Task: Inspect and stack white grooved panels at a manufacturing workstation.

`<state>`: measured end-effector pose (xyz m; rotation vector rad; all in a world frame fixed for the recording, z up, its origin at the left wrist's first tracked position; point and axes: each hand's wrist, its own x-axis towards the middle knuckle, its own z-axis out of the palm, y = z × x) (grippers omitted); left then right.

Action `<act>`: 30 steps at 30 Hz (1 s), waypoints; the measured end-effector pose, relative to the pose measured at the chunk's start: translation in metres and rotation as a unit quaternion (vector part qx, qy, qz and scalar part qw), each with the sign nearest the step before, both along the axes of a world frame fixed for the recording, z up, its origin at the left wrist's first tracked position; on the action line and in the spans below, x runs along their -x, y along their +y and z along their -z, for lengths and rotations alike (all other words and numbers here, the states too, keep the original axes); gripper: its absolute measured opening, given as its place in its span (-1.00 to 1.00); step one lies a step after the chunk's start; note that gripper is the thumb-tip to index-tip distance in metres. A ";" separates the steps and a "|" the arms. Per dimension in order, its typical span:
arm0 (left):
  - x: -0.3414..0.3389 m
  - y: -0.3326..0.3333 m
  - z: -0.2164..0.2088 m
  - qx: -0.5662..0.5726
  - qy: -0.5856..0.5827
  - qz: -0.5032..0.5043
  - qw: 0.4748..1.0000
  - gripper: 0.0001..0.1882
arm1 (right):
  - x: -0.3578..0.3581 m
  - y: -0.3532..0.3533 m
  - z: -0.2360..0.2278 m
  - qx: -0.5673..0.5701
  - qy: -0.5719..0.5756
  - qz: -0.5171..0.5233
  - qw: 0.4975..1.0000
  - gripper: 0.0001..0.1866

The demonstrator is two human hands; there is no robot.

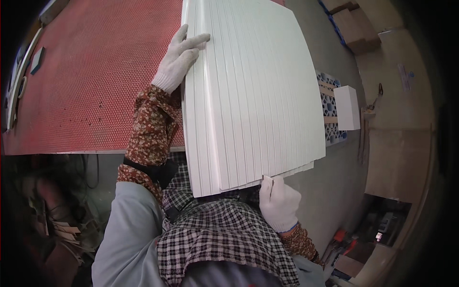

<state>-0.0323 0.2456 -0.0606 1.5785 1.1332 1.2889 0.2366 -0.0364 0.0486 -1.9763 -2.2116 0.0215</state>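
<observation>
A stack of white grooved panels [258, 91] lies lengthwise before me, its near end jutting past the table edge. My left hand [177, 60], in a white knit glove, grips the left edge of the stack. Two of its fingers reach over the top face, and its other fingers are partly hidden. At the near edge of the panels, my right hand [279, 201], also gloved, is closed in a pinch. A small pale bit with dark sides shows at its fingertips; I cannot make out what it is.
The panels rest over a table with a red perforated cover [105, 71]. A small teal-sided block [37, 60] lies at its far left. To the right, a white box [347, 107] sits by a blue-grey lattice pallet [330, 131]. Cardboard boxes [356, 28] stand farther back.
</observation>
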 end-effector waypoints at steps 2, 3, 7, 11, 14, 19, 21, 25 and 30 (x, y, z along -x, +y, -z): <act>-0.004 0.004 -0.010 0.010 -0.020 0.007 1.000 -0.43 | -0.003 0.015 -0.006 0.018 -0.024 -0.012 0.999 -0.81; -0.012 0.000 -0.018 0.017 0.029 -0.022 0.999 -0.44 | -0.011 0.025 -0.010 0.011 -0.024 -0.002 1.000 -0.81; -0.022 -0.010 -0.003 0.022 -0.097 0.007 0.995 -0.44 | -0.030 0.060 0.010 -0.009 0.011 -0.044 0.999 -0.84; 0.021 0.008 0.028 0.027 -0.061 -0.031 0.997 -0.39 | -0.007 0.069 0.038 0.129 -0.049 -0.074 0.988 -0.77; 0.045 0.002 0.025 0.024 0.123 -0.028 0.992 -0.38 | -0.035 0.043 0.024 0.088 0.069 -0.075 0.991 -0.74; 0.027 -0.023 -0.012 -0.015 0.271 -0.002 0.963 -0.34 | -0.088 0.099 0.014 -0.162 0.126 0.082 0.975 -0.76; 0.013 -0.052 -0.033 -0.046 0.487 -0.009 0.872 -0.27 | -0.113 0.131 0.021 -0.262 0.082 0.115 0.955 -0.75; 0.004 -0.082 -0.060 0.029 0.437 0.014 0.899 -0.08 | -0.132 0.171 0.040 -0.262 0.051 0.210 0.940 -0.70; 0.031 -0.094 -0.070 0.018 0.461 0.001 0.887 -0.04 | -0.124 0.177 0.040 -0.057 0.259 0.230 0.936 -0.65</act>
